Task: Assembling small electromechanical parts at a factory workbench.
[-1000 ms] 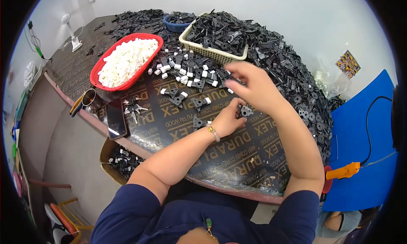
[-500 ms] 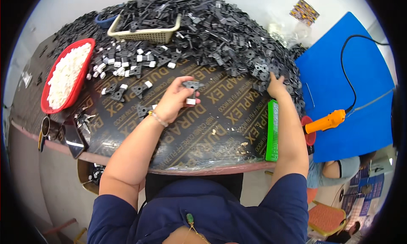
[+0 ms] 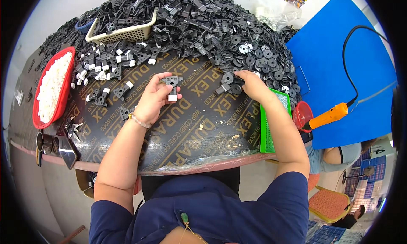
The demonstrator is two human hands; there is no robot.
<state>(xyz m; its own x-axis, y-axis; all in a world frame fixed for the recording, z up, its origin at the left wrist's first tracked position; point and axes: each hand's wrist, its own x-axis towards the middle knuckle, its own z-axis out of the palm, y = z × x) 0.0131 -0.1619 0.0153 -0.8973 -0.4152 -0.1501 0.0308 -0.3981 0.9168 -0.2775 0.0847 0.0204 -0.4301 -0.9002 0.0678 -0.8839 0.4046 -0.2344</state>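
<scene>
- Head view: left hand (image 3: pixel 153 101) pinches a black bracket (image 3: pixel 172 81) with a white clip (image 3: pixel 172 98) at its lower end, held just above the board (image 3: pixel 186 129).
- Right hand (image 3: pixel 253 84), at 3 o'clock from the bracket, has fingers curled narrow onto a black washer (image 3: pixel 227 78) at the edge of the heap (image 3: pixel 220 36).
- Finished pieces (image 3: pixel 106 81) lie at 9 o'clock; the red tray (image 3: pixel 67 87) of white clips sits beyond them.
- Done well, I'd say: lift 1 washer only, keep the bracket level, and seat it squarely.
</scene>
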